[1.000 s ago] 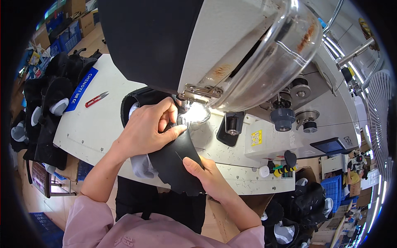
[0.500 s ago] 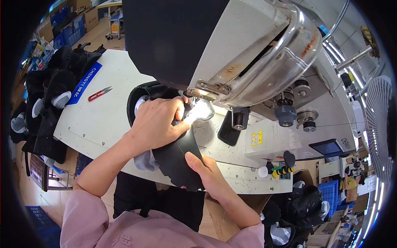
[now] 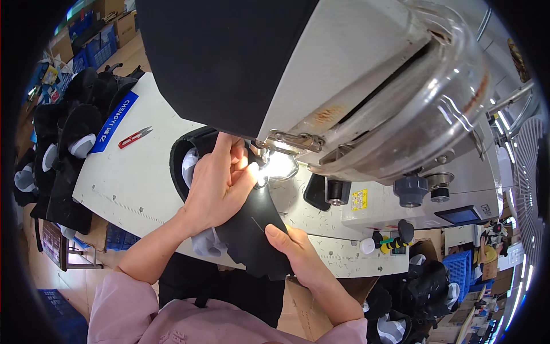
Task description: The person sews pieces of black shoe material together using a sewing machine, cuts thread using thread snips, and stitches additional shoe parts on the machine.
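Note:
A curved black leather-like piece with pale grey lining lies under the head of a sewing machine. Its far end curls up into a rounded shape, and its near end hangs past the table edge. My left hand rests over the piece close to the lit needle area, fingers bent and pinched against the material; what lies between the fingertips is partly hidden. Toward the near end, my right hand grips the piece, thumb on top and fingers underneath. Glare from the lamp hides the needle point.
Red-handled thread snips lie on the white table at the left. A dark phone is beside the machine base, with thread scraps around. Black pieces with pale linings are heaped at the left and lower right.
The camera view has shifted, so the machine head looks larger and farther right. My left fingers have reached slightly farther toward the machine head and bunched up. My right hand keeps its grip.

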The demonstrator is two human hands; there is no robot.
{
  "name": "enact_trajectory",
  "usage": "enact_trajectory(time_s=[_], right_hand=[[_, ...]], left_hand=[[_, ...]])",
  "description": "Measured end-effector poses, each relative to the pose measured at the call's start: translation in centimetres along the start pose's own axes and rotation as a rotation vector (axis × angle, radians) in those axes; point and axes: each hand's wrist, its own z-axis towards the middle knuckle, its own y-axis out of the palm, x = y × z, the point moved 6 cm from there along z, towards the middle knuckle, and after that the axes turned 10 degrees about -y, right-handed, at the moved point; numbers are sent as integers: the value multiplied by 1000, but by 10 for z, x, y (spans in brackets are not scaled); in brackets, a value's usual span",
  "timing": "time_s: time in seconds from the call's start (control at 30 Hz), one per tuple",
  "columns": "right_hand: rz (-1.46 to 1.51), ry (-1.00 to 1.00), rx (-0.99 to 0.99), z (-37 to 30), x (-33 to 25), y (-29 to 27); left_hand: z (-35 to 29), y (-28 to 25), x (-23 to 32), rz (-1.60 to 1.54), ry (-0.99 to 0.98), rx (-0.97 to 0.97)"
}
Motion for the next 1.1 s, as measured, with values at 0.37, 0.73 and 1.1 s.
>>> enact_trajectory(time_s=[0.37,0.73,1.1], right_hand=[[208,33,2,8,-6,18],[191,89,-47,13,-15,22],[257,79,-81,17,-26,28]], left_hand=[[13,-10,9,166,144,-15],[22,-12,13,99,20,-107],[31,-12,2,-148,40,-48]])
